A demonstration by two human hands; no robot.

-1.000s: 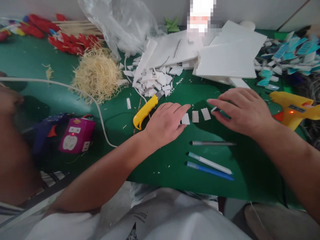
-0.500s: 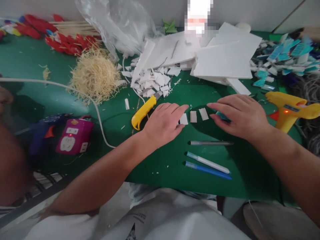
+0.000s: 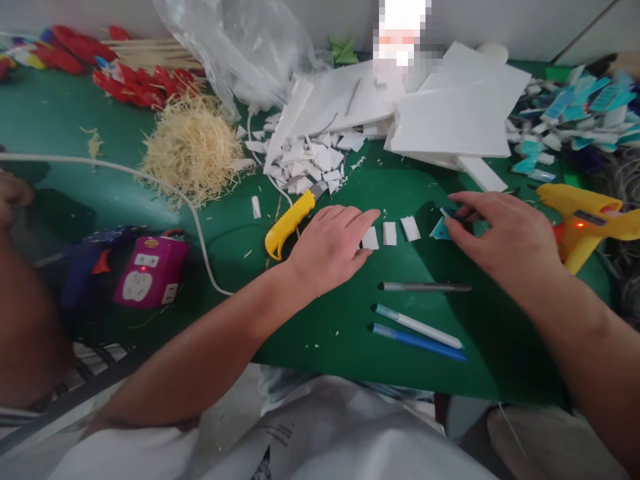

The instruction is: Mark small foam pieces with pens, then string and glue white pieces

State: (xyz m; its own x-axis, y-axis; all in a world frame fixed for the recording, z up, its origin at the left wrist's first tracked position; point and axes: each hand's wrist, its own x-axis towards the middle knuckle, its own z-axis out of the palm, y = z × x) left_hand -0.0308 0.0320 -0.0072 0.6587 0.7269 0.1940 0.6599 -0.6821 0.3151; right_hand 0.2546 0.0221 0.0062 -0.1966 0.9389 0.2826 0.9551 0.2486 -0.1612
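Several small white foam pieces lie in a short row on the green table, among them a middle piece (image 3: 389, 233) and a right one (image 3: 411, 229). My left hand (image 3: 333, 247) rests over the left end of the row, thumb and fingers apart around a white piece (image 3: 371, 239). At the right of the row, my right hand (image 3: 500, 233) has its thumb and fingertips closed on a small teal piece (image 3: 441, 229). A yellow cutter knife (image 3: 290, 223) lies just left of my left hand. Three pens, grey (image 3: 425, 287), white (image 3: 420, 326) and blue (image 3: 419, 342), lie nearer me.
White foam boards (image 3: 450, 120) and scraps (image 3: 310, 160) lie behind. A yellow glue gun (image 3: 580, 217) stands right, near teal scraps (image 3: 575, 113). Left are straw (image 3: 193, 153), a magenta power adapter (image 3: 153, 272), a white cable (image 3: 197, 230) and another person's hand (image 3: 13, 193).
My right hand has moved a little to the right and its fingertips have closed on the teal piece, now beyond the fingers. My left hand has hardly moved.
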